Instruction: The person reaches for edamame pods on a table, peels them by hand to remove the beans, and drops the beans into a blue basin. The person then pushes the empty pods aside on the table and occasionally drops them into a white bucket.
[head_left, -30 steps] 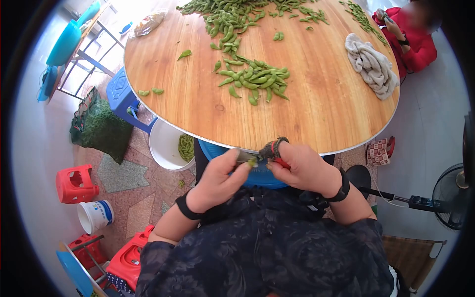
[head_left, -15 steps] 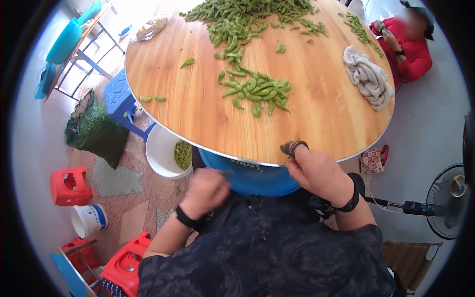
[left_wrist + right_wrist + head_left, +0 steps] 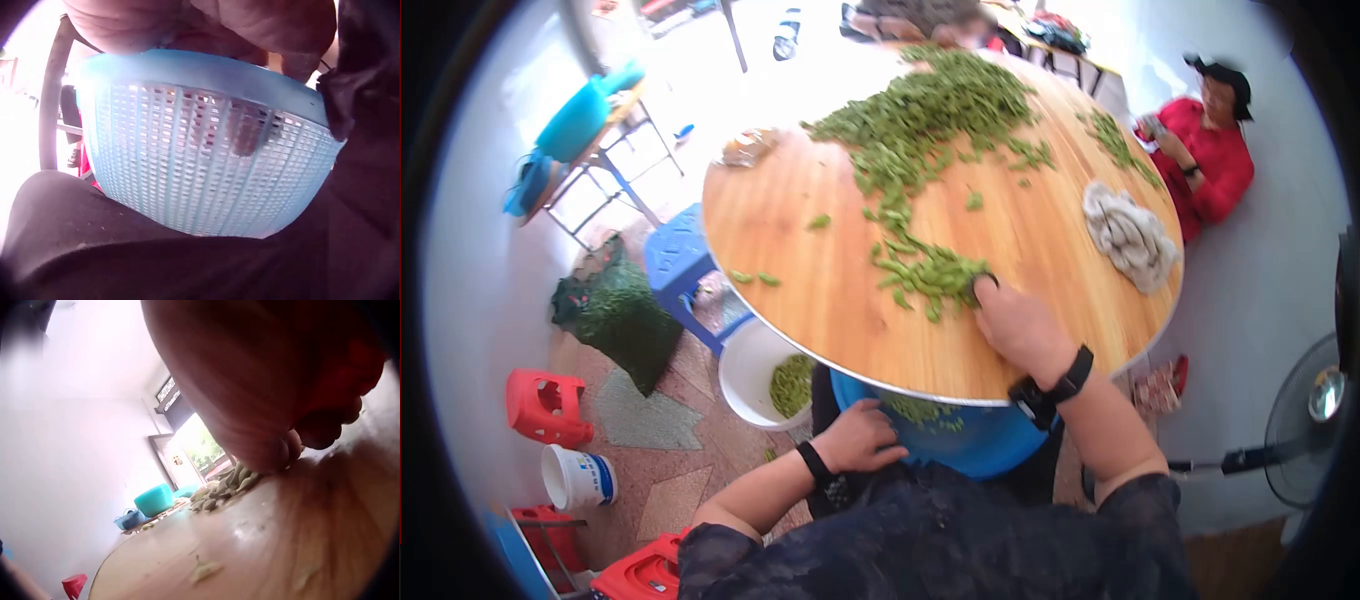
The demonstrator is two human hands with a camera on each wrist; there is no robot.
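Head view: the right hand [image 3: 1018, 325] reaches across the round wooden desk [image 3: 840, 300] to the small heap of green pods [image 3: 930, 270], fingertips touching its near edge. Whether the fingers have closed on a pod cannot be told; the wrist view shows only the palm low over the wood and pods just beyond it. The left hand [image 3: 862, 440] rests on the rim of the blue basket [image 3: 960, 440] on the lap, fingers curled over the edge, steadying it. The large pile of pods [image 3: 930, 110] lies at the far side of the desk, well apart from the small heap. Step in hand, by judgement: fetching the next pod. The next move calls for pinching one pod free of the heap.
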